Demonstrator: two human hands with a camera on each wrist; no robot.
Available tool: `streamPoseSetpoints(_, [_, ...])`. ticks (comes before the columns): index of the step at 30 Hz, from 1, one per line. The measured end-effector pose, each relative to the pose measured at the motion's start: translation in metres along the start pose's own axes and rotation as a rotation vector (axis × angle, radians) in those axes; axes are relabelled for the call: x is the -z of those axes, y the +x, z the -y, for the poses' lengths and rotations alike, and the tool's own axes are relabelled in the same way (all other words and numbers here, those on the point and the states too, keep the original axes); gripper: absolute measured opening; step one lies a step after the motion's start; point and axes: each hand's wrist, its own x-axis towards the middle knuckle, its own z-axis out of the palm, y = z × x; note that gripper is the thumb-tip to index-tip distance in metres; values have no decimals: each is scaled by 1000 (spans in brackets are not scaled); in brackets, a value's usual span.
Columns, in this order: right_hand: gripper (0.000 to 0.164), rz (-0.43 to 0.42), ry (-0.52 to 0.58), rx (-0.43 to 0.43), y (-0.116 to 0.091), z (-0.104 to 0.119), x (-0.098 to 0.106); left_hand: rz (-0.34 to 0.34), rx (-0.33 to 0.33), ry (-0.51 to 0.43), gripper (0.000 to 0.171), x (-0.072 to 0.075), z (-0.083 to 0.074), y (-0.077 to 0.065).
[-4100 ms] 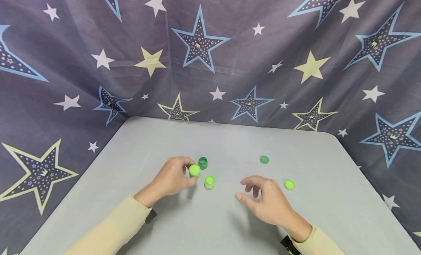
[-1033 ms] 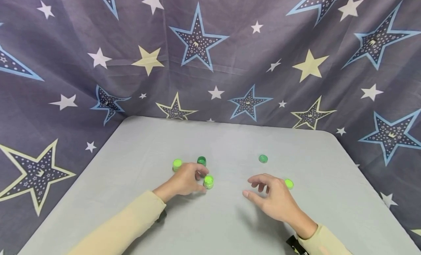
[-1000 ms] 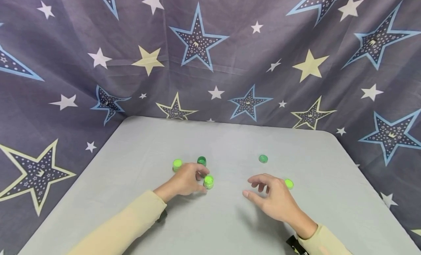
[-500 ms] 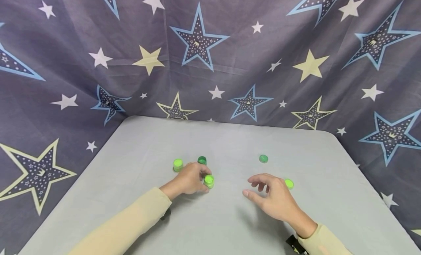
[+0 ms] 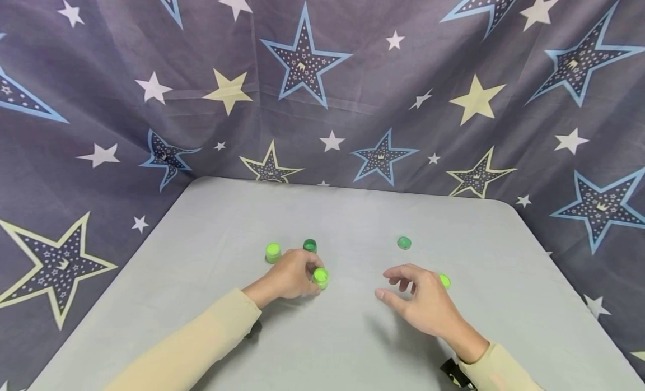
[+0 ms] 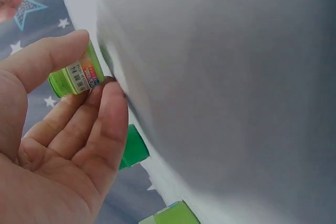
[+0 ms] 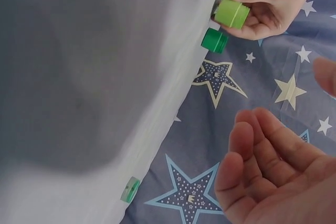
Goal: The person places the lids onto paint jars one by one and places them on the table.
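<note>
My left hand pinches a small light green paint jar between thumb and fingers. Its printed label faces the palm in the left wrist view, and bright green paint shows at its uncovered top in the head view. Just behind the hand stands a dark green paint jar, its lower part hidden by the fingers. A second light green jar is upright to the left. Over the table on the right hovers my right hand, fingers loosely bent and holding nothing. It partly covers a light green lid.
A green lid lies farther back on the right of the grey table. Star-patterned cloth hangs behind the table and along both sides.
Earlier the left hand held the other light green jar, which now stands at the left. That hand moved right and closed its fingers on the uncovered jar. The right hand drifted slightly right.
</note>
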Motion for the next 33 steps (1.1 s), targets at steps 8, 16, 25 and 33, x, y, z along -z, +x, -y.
streamPoseSetpoints(8, [31, -13, -27, -34, 2, -5, 6, 10, -21, -37, 35, 4, -3, -5])
streamPoseSetpoints(16, [30, -13, -62, -57, 4, -17, 12, 17, -28, -61, 35, 6, -5, -10])
streamPoseSetpoints(25, [31, -23, -69, -79, 3, -27, 16, 21, -56, -75, 35, 4, -4, -13])
streamPoseSetpoints(33, [37, -19, -101, -101, 4, -39, 24, 16, -55, -99, 35, 6, -8, -17])
